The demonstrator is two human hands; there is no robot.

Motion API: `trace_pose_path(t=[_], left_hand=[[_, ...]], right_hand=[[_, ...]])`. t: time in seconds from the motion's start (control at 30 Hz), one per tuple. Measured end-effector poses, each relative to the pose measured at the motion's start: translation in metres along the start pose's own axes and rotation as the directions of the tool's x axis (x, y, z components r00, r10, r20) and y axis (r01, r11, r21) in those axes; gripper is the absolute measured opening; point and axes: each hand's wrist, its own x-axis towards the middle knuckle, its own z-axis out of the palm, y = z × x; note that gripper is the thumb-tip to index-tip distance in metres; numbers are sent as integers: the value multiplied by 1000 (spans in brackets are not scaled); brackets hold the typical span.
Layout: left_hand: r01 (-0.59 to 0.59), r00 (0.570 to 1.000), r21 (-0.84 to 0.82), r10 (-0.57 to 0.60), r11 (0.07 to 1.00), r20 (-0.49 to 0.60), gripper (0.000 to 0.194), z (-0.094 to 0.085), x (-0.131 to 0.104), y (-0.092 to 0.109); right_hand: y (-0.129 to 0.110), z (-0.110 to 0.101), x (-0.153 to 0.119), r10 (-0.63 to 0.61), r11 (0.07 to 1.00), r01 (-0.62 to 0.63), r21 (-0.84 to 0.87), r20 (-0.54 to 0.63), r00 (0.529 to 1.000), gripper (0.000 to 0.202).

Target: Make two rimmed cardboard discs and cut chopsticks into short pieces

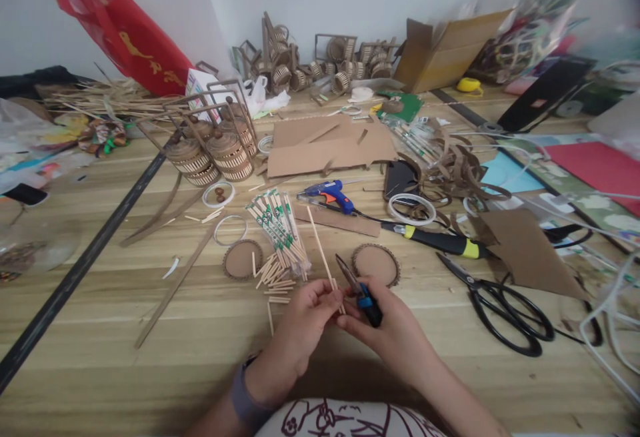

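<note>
My left hand (307,310) pinches a long, thin wooden chopstick (320,243) near its lower end; a short stick piece seems to lie along it. Wrapped around the black-and-blue handle of a pair of small cutters (354,280) is my right hand (393,330), its fingertips close to the stick. The cutters' dark jaws point up and left. Beyond my left hand lie wrapped chopsticks (275,223) with green print and a pile of short cut stick pieces (270,270). Cardboard discs with ridged rims sit to the left (243,259) and right (376,264).
A blue glue gun (330,195) lies ahead, near cardboard sheets (330,150). Large black scissors (500,310) and a yellow-black utility knife (440,240) are at right. Small lidded buckets (230,157) stand back left, white tape rings (219,195) nearby, brown strips (460,163) back right.
</note>
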Motion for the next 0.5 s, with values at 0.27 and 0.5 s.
trace_pose_path(t=[0.27,0.5], left_hand=[[14,987,109,-31,994,156,42,-1,-6,4],[-15,974,217,-35,976,224,34,-1,-6,0]], right_hand=[[-13,-15,6,131,927,-139,350,45,990,32],[-13,-11,8,157,874,-216,435,168,973,37]])
